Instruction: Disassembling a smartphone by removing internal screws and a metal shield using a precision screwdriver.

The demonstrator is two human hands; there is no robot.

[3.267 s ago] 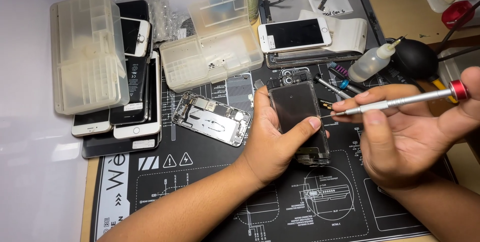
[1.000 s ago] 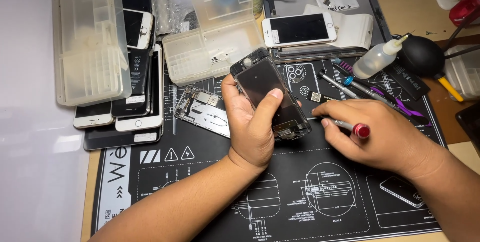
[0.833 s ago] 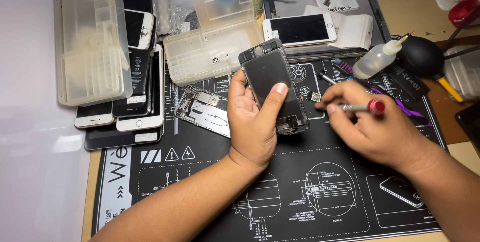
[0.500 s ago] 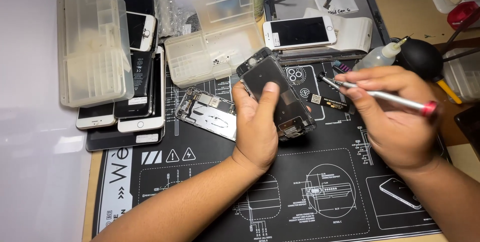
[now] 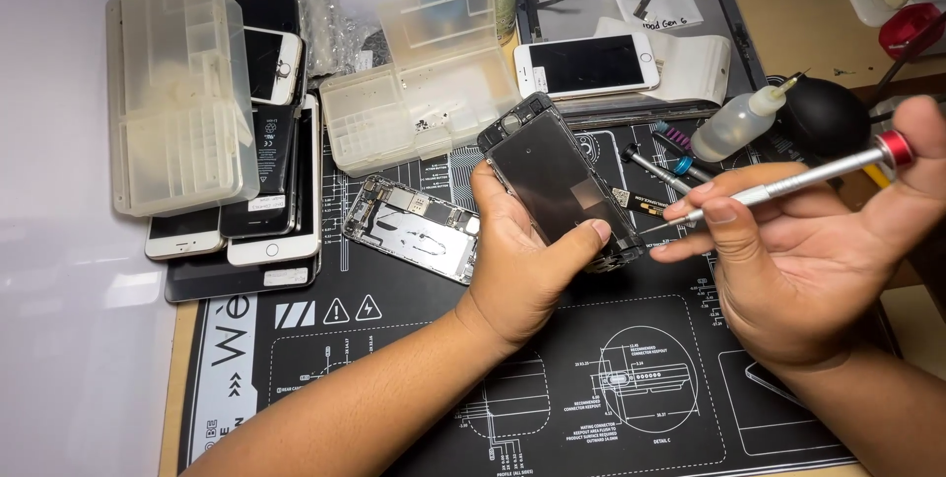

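A: Where is phone screen assembly (image 5: pixel 558 179)?
B: Held up over black repair mat (image 5: pixel 414 378), tilted, back side to camera. Gripped in left hand (image 5: pixel 527 265): thumb across lower face, fingers curled behind, closed firm.

A: And right hand (image 5: pixel 798 265)?
B: Pinching thin silver screwdriver (image 5: pixel 788 181) w/ red cap btw thumb & fingers. Tip just at lower right edge of assembly; touching or not, cannot tell.

A: Around?
B: Opened phone body (image 5: pixel 414 226) flat on mat, left of wrist. White phone (image 5: pixel 586 63) behind, clear parts box (image 5: pixel 429 93) near it.

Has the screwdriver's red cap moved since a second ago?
Yes. The red cap of the screwdriver in the right hand went up and right, toward the black blower.
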